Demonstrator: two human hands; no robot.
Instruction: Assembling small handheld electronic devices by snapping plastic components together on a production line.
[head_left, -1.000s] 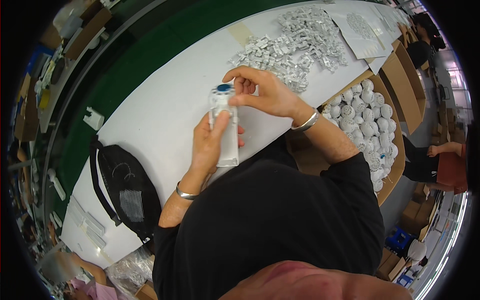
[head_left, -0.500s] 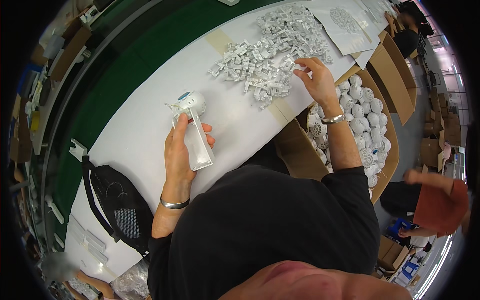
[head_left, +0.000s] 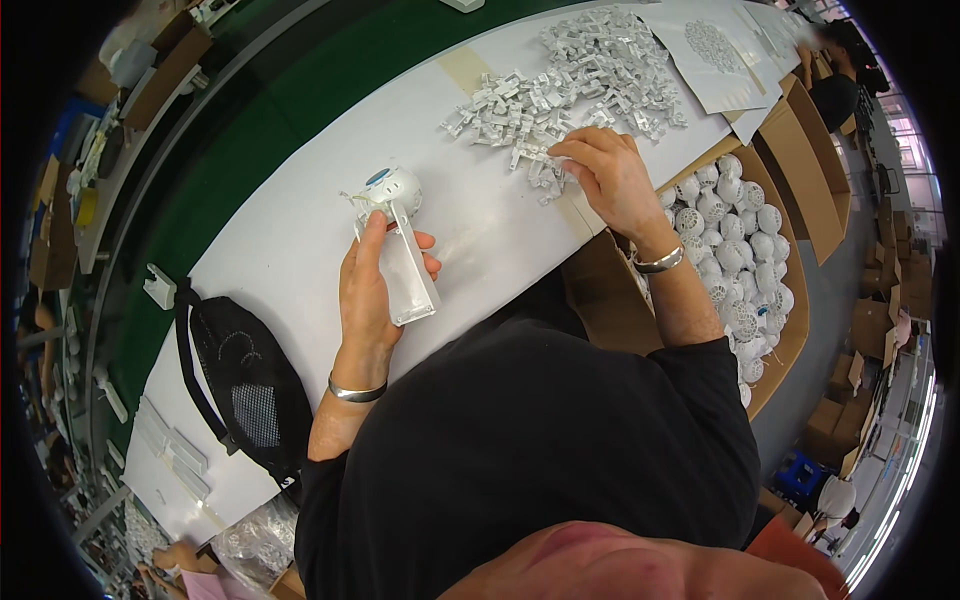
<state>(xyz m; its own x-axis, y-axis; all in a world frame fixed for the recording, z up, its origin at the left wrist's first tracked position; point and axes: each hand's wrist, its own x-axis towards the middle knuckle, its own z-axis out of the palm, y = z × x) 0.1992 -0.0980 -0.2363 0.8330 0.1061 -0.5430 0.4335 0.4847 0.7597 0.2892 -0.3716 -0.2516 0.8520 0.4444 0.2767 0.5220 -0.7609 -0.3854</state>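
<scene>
Fingers (head_left: 575, 150) of right hand (head_left: 610, 180) curl down & pinch at small white clips (head_left: 560, 95) piled on worktop (head_left: 300, 260). Left hand (head_left: 370, 290) wraps white handle piece w/ ball top (head_left: 395, 240), long way pointing at pile, well apart.

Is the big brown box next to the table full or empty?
Nearly full: the cardboard box has its flaps open, and white round balls cover its inside.

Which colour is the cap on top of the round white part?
Blue cap, seen in the head view.
</scene>
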